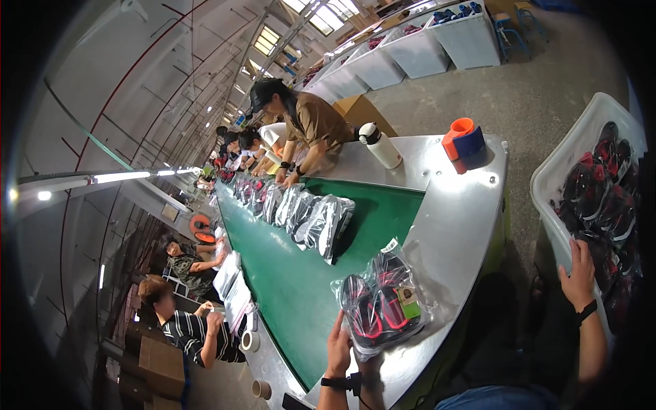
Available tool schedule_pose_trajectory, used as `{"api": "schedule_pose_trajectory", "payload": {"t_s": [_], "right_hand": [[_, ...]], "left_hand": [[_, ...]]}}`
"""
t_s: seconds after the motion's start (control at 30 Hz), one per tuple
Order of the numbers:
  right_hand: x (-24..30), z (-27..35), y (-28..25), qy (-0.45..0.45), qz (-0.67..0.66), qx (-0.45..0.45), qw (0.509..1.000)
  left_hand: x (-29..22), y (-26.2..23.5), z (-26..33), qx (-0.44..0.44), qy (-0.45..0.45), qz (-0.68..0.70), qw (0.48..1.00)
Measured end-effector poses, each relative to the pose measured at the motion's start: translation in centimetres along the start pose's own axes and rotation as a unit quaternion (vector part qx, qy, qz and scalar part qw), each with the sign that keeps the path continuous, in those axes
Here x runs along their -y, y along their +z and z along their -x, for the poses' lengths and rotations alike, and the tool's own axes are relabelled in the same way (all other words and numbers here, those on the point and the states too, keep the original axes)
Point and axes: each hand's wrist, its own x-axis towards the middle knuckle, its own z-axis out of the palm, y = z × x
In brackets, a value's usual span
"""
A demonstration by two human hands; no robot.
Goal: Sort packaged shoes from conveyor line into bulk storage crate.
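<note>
A clear plastic bag with a pair of black and red sneakers (383, 301) lies on the metal end of the table, partly over the green belt. My left hand (338, 350) is against the bag's near left edge, one finger stretched along it; its other fingers are partly hidden. To the right, my right hand (579, 277) rests at the rim of a white plastic bin (547, 184), fingers apart and holding nothing. Inside that bin is a heap of bagged dark and red shoes (601, 184).
Several bagged shoes (321, 219) line the green conveyor belt (273, 273). Co-workers (318, 130) stand along both sides. A white bottle (383, 147) and an orange tape roll (459, 133) stand on the metal edge. Tape rolls (251, 340) sit at the left; white bins (465, 41) stand behind.
</note>
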Motion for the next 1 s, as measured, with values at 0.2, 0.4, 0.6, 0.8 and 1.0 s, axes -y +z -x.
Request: {"api": "schedule_pose_trajectory", "payload": {"t_s": [0.2,0.4,0.6,0.8,1.0], "right_hand": [[-0.9,-0.1,0.1,-0.035,-0.03,-0.025,0.999],[1.7,-1.9,-1.4,-0.002,-0.123,-0.021,0.992],[7.6,-1.4,-4.8,0.06,-0.415,0.142,0.897],[13.1,0.6,-8.3,0.158,-0.672,0.342,0.638],[12.1,2.4,-8.6,0.196,-0.737,0.237,0.602]], "left_hand": [[-4.2,6.2,-1.4,-0.013,-0.046,0.103,0.993],[-7.7,12.4,-4.9,0.033,-0.073,0.298,0.951],[-9.5,20.3,-3.7,0.143,-0.116,0.358,0.915],[-9.5,26.8,0.1,0.181,-0.101,0.267,0.941],[-10.9,30.1,3.6,0.255,0.006,0.178,0.95]]}}
